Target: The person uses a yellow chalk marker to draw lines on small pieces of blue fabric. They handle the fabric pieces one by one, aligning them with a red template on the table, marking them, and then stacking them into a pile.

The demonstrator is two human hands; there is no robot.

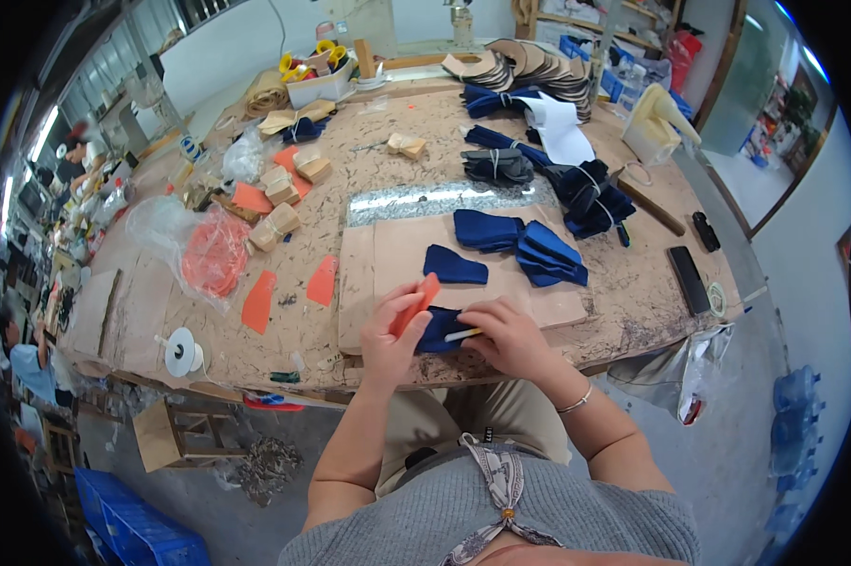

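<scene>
My left hand [388,332] pinches an orange flat template [422,302], which stands tilted above the near edge of a dark blue cut piece [438,330]. The blue piece lies on a tan board between my hands. In my right hand [510,337] is a slim white-and-yellow pen [461,334], its pale end pointing left over the blue piece. Just beyond my hands lies a single blue piece [456,265]. Further right, overlapping blue pieces [550,255] and a blue stack [489,230] rest on the board.
Two loose orange templates [258,302] and a bag of orange pieces [216,255] lie left. A thread spool [183,352] stands near the front edge. Tied dark bundles [591,196], a hammer [654,204] and a black phone [689,280] lie right. Curved tan pieces [529,68] sit behind.
</scene>
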